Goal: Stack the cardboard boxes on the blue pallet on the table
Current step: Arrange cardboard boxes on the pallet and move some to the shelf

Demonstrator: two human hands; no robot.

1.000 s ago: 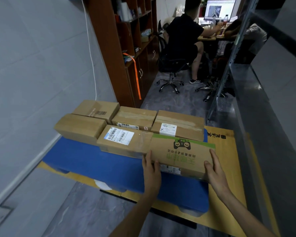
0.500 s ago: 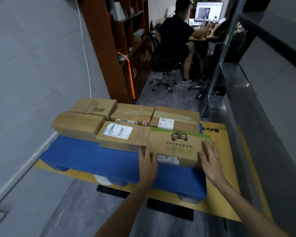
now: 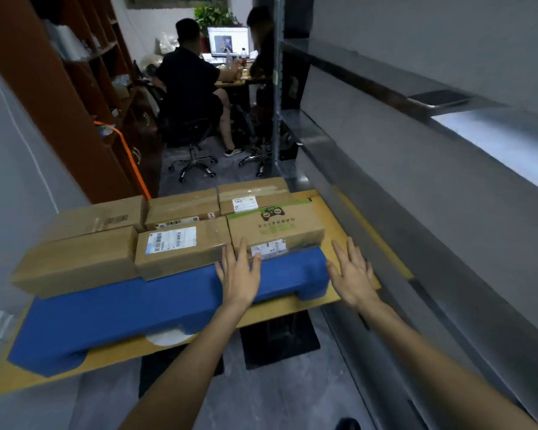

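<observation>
Several cardboard boxes lie in two rows on the blue pallet (image 3: 121, 308), which rests on a wooden table (image 3: 336, 218). The green-printed box (image 3: 274, 226) sits at the front right end of the pallet, beside a box with a white barcode label (image 3: 180, 243). My left hand (image 3: 238, 274) has its fingers spread, fingertips touching the green-printed box's front face over the pallet's edge. My right hand (image 3: 351, 273) hovers open over the table, just right of the pallet and apart from the box. Neither hand holds anything.
A grey wall and ledge (image 3: 416, 187) run close along the right. A brown shelf unit (image 3: 75, 113) stands at the left. Two people (image 3: 193, 85) sit on office chairs at a desk beyond the table. Grey floor lies below the table's near edge.
Both hands let go of the green-printed box, which now rests on the pallet's front right end. The hands have drawn back with fingers spread. The camera has swung to the right.
</observation>
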